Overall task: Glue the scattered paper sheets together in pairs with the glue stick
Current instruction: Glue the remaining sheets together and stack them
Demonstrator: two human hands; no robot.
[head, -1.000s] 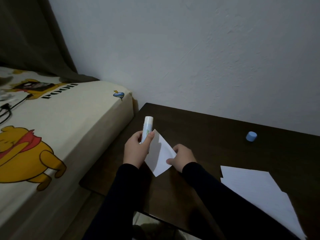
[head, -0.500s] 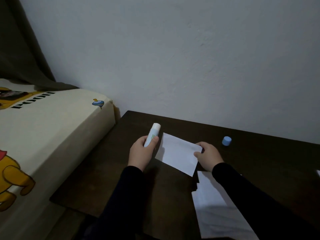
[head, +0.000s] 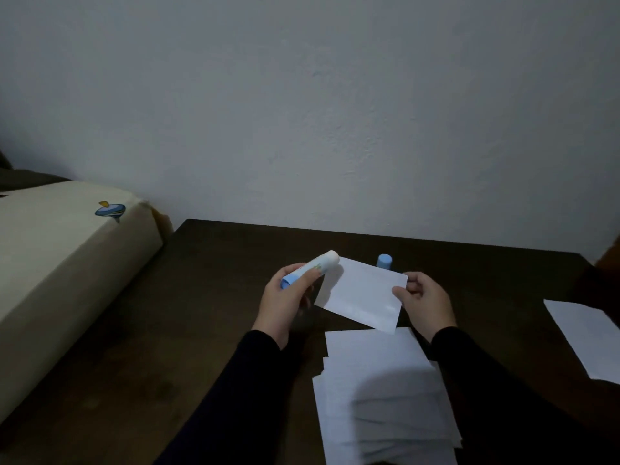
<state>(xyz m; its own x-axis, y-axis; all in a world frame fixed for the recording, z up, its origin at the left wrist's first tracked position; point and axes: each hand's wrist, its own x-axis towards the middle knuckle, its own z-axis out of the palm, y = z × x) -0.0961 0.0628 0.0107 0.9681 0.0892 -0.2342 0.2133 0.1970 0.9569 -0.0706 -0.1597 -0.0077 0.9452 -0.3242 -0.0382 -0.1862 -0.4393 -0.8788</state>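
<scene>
My left hand (head: pixel 285 303) grips the uncapped glue stick (head: pixel 313 267), white with a blue base, its tip pointing up and to the right, close to the paper's left corner. My right hand (head: pixel 424 305) pinches the right edge of a small white paper sheet (head: pixel 360 293) and holds it in the air above the dark wooden table (head: pixel 214 297). Under it, near the front edge, lies a loose stack of white sheets (head: pixel 379 397). Another white sheet (head: pixel 587 337) lies at the far right. The blue cap (head: pixel 384 261) stands on the table behind the held sheet.
A bed with a cream printed cover (head: pixel 60 263) runs along the table's left side. A bare pale wall (head: pixel 335 112) rises behind the table. Something brown (head: pixel 609 253) shows at the right edge.
The view has swung to the right. My right hand has carried the sheet right and turned it flatter, above the stack. The glue stick has tilted over towards the paper.
</scene>
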